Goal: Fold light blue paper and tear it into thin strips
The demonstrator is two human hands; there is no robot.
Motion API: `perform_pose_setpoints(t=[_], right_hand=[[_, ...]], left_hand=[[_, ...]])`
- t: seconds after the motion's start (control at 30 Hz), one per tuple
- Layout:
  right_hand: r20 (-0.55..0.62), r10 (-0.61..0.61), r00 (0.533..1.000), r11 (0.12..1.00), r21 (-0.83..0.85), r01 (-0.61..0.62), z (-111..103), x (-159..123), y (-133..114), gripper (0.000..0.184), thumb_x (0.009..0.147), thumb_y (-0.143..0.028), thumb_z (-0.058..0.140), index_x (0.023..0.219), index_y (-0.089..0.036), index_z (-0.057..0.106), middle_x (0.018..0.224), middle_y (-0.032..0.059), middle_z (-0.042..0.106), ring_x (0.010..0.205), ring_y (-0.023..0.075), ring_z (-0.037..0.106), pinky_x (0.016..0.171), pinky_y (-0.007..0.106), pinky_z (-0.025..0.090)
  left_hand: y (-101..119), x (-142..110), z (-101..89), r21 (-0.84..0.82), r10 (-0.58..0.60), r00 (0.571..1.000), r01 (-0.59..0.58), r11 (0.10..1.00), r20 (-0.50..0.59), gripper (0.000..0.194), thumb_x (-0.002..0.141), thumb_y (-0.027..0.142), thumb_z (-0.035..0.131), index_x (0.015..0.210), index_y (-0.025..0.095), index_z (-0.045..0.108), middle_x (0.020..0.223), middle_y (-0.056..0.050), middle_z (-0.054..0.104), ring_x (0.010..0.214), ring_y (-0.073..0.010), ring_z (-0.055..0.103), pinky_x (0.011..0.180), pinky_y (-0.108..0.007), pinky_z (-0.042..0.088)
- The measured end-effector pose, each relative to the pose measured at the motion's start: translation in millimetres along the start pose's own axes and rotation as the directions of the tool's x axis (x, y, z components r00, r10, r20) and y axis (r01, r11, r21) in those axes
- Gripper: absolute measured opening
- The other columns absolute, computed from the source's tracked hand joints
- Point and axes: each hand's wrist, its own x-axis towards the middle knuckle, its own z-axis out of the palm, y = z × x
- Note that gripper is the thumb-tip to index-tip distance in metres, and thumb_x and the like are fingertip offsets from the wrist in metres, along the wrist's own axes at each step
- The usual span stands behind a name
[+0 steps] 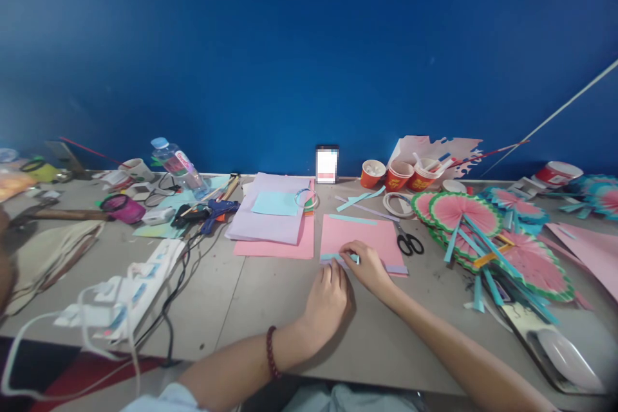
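Note:
A pink sheet of paper (357, 238) lies in front of me, with a blue strip across its far edge. Along its near edge run a light-blue paper strip (330, 257) and a lilac strip (396, 269). My left hand (329, 299), a dark red bead bracelet on its wrist, has its fingers bent and pressed together, their tips on the light-blue strip at the sheet's near left edge. Just to the right, my right hand (365, 265) pinches the same strip between thumb and fingers. Its fingers partly cover the strip.
Black-handled scissors (410, 244) lie right of the sheet, near several watermelon-patterned paper fans (476, 222). Paper cups (400, 175) and a phone (327, 165) stand by the blue wall. On the left are lilac paper (270, 232), a bottle (181, 167), and a power strip (145, 286) with cables.

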Motion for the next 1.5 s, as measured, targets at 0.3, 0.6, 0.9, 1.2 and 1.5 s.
perform_pose_setpoints(t=[0.3, 0.6, 0.9, 1.2, 1.5], right_hand=[[-0.037, 0.030, 0.999, 0.999, -0.030, -0.031, 3.8, 2.1, 2.8, 0.014, 0.077, -0.016, 0.049, 0.074, -0.019, 0.062, 0.079, 0.0054, 0.068, 0.075, 0.0183, 0.061, 0.073, 0.031, 0.046], [0.030, -0.029, 0.999, 0.997, -0.074, 0.031, 3.9, -0.7, 2.3, 0.013, 0.077, -0.013, 0.052, 0.075, -0.019, 0.063, 0.079, 0.0055, 0.068, 0.078, 0.0195, 0.061, 0.074, 0.032, 0.045], [0.034, -0.028, 0.999, 0.997, -0.074, 0.030, -0.8, -1.5, -0.8, 0.014, 0.076, -0.013, 0.051, 0.075, -0.018, 0.063, 0.078, 0.0059, 0.068, 0.076, 0.0189, 0.060, 0.073, 0.031, 0.045], [0.040, -0.021, 0.999, 0.997, -0.080, 0.024, 0.4, -2.1, 0.8, 0.014, 0.075, -0.011, 0.051, 0.074, -0.019, 0.064, 0.078, 0.0056, 0.067, 0.075, 0.0189, 0.060, 0.073, 0.032, 0.045], [0.042, -0.011, 0.999, 0.998, -0.069, 0.014, 0.5, -2.3, -0.6, 0.014, 0.076, -0.012, 0.052, 0.073, -0.019, 0.064, 0.077, 0.0050, 0.068, 0.075, 0.0187, 0.060, 0.073, 0.031, 0.045]], left_hand=[[0.9, -0.3, 0.2, 0.010, 0.014, 1.000, -0.014, 1.000, -0.010, 0.041, 0.080, 0.010, 0.043, 0.117, -0.002, 0.055, 0.118, -0.024, 0.056, 0.101, -0.0264, 0.055, 0.084, -0.039, 0.044], [1.7, -0.6, 5.3, -0.067, -0.020, 1.000, 0.020, 0.998, 0.001, 0.043, 0.080, 0.009, 0.044, 0.122, -0.001, 0.052, 0.121, -0.024, 0.055, 0.107, -0.0273, 0.053, 0.087, -0.040, 0.044], [1.8, -0.1, 3.8, -0.108, -0.063, 0.998, 0.060, 0.992, -0.023, 0.043, 0.078, 0.009, 0.046, 0.119, -0.003, 0.052, 0.119, -0.025, 0.057, 0.102, -0.0263, 0.055, 0.082, -0.036, 0.047], [0.8, 2.3, 0.8, -0.141, -0.074, 0.996, 0.068, 0.988, -0.040, 0.042, 0.078, 0.007, 0.045, 0.118, 0.000, 0.053, 0.116, -0.023, 0.057, 0.101, -0.0257, 0.054, 0.080, -0.037, 0.046], [0.6, 2.1, 2.1, -0.132, -0.077, 0.996, 0.071, 0.989, -0.041, 0.042, 0.078, 0.009, 0.048, 0.119, -0.002, 0.053, 0.117, -0.023, 0.058, 0.099, -0.0246, 0.054, 0.081, -0.035, 0.047]])
